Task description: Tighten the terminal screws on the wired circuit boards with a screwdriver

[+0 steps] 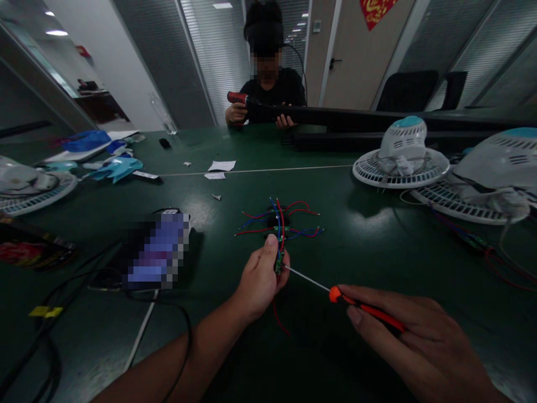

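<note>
My left hand (262, 274) pinches a small green circuit board (278, 263) with red and blue wires coming off both ends. Between the fingers and thumb of my right hand (423, 330) is a screwdriver (369, 313) with an orange and black handle. Its thin metal shaft points left, and the tip meets the board's right edge or lies very close to it. Just beyond my left hand, several similar boards (280, 228) rest on the green table, their red and blue wires spread to both sides.
White fan-like housings with slotted rims (400, 178) stand at right, another (42, 193) at far left. A propped phone (157, 252) and black cables (54, 330) lie left. Across the table (218, 224), a person (272, 84) holds a red power tool (237, 97) beside long black bars (356, 117).
</note>
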`<state>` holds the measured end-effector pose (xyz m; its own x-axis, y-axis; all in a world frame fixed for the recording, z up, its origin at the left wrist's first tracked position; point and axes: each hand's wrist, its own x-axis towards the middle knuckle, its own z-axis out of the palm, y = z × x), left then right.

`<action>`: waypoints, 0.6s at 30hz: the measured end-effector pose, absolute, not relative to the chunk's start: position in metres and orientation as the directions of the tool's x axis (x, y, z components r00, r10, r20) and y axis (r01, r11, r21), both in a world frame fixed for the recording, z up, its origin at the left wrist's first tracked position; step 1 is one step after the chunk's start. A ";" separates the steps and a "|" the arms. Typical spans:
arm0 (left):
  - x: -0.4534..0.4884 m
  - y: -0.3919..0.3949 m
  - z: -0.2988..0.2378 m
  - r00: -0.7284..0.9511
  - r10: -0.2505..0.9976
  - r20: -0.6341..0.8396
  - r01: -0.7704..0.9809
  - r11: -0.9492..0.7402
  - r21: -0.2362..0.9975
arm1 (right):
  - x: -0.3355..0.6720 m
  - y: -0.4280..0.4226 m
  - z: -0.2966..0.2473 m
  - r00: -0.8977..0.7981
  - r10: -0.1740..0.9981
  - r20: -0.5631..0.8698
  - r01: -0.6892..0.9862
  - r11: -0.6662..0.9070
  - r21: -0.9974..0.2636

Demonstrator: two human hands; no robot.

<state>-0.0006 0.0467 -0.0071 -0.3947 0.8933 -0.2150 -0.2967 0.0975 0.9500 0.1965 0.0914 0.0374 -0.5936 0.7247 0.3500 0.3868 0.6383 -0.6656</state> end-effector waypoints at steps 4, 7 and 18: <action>0.000 0.047 -0.007 -0.410 0.886 -0.218 -0.311 0.089 0.946 | 0.196 0.090 0.039 -0.609 0.707 0.358 0.385 0.659 -0.646; 0.000 0.047 -0.007 -0.410 0.886 -0.215 -0.308 0.087 0.948 | 0.195 0.089 0.040 -0.604 0.700 0.381 0.396 0.678 -0.619; 0.000 0.047 -0.007 -0.419 0.878 -0.232 -0.289 0.114 0.951 | 0.198 0.090 0.035 -0.650 0.699 0.298 0.441 0.666 -0.601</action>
<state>-0.0001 0.0471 -0.0066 -0.4187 0.8780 -0.2321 -0.2886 0.1137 0.9507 0.1981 0.0902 0.0353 -0.6502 0.6990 0.2976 0.4413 0.6664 -0.6009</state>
